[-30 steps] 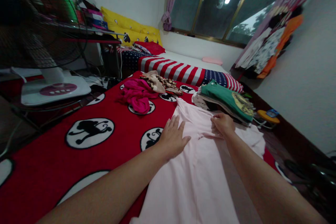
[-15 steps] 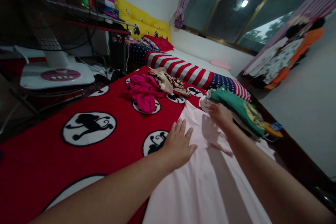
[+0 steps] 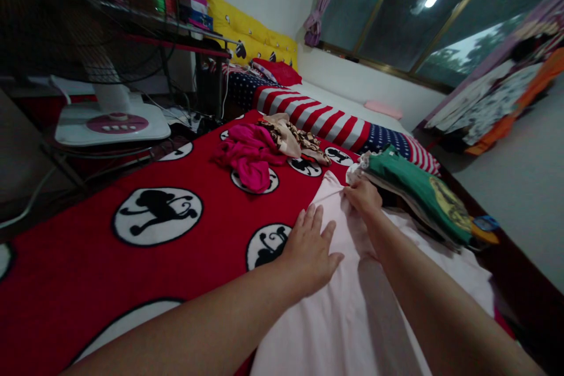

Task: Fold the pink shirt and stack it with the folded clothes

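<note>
Item: pink garment point(image 3: 343, 308). Located on the red blanket point(image 3: 83, 264), lengthwise, its lower part running out of view; extended, creased, its right part spread out beyond the right arm.

Left hand point(image 3: 311, 252): laid flat over the garment's left edge, fingers extended, gripping nothing. Right hand point(image 3: 365, 197): fingertips drawn together at the upper part, apparently pinching cloth.

Condition: judged partway. Arranged: green garment point(image 3: 409, 185), seemingly folded, topping a stack just beside the right hand. Unarranged: magenta cloth point(image 3: 251, 155), patterned cloth point(image 3: 293, 135), bunched together; the pink garment lies unfolded.

Markings: yellow print point(image 3: 449, 204) on the green garment, lettering indiscernible; black figures in white ovals on the blanket; boxes point(image 3: 195, 10) behind, wording illegible. No brand readable.
</note>
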`<control>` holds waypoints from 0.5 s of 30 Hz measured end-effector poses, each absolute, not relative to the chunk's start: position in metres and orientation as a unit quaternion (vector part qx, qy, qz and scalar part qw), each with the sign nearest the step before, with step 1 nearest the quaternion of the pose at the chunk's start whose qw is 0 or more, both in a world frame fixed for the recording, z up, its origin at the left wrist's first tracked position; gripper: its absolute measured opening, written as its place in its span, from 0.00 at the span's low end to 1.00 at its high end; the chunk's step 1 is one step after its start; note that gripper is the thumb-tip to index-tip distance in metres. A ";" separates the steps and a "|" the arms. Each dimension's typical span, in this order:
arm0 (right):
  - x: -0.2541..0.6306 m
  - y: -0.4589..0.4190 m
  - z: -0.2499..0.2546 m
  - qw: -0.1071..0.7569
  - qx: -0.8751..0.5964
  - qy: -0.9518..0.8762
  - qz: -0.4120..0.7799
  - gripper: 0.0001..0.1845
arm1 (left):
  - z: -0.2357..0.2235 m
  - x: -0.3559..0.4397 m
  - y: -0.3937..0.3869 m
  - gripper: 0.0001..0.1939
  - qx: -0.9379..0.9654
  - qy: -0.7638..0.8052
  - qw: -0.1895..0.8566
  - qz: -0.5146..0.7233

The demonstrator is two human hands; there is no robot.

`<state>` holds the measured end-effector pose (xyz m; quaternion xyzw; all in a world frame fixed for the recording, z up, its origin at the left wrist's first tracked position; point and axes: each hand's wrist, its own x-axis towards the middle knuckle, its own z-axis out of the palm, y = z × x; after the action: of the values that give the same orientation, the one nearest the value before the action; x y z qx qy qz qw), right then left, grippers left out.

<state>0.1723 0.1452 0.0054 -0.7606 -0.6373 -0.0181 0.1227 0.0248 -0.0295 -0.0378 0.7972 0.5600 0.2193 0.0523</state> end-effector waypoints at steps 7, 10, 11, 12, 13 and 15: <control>0.145 0.156 0.024 0.160 -0.681 -0.712 -0.059 0.18 | -0.039 0.026 -0.029 0.34 0.798 0.559 0.051 0.217; 0.133 0.163 0.026 0.147 -0.669 -0.727 -0.052 0.20 | -0.038 0.025 -0.029 0.34 0.796 0.560 0.051 0.224; 0.130 0.167 0.026 0.139 -0.665 -0.732 -0.046 0.19 | -0.037 0.025 -0.030 0.34 0.796 0.560 0.054 0.224; 0.128 0.171 0.026 0.131 -0.664 -0.735 -0.037 0.17 | -0.036 0.025 -0.030 0.34 0.796 0.560 0.058 0.223; 0.127 0.176 0.026 0.122 -0.664 -0.737 -0.028 0.15 | -0.035 0.025 -0.030 0.34 0.796 0.560 0.062 0.220; 0.126 0.185 0.023 0.128 -0.669 -0.732 -0.020 0.14 | -0.034 0.025 -0.031 0.33 0.797 0.561 0.064 0.216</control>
<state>0.1262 0.1845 0.0232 -0.6686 -0.7323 -0.0196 0.1277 0.0250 -0.0310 -0.0336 0.7965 0.5611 0.2159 0.0644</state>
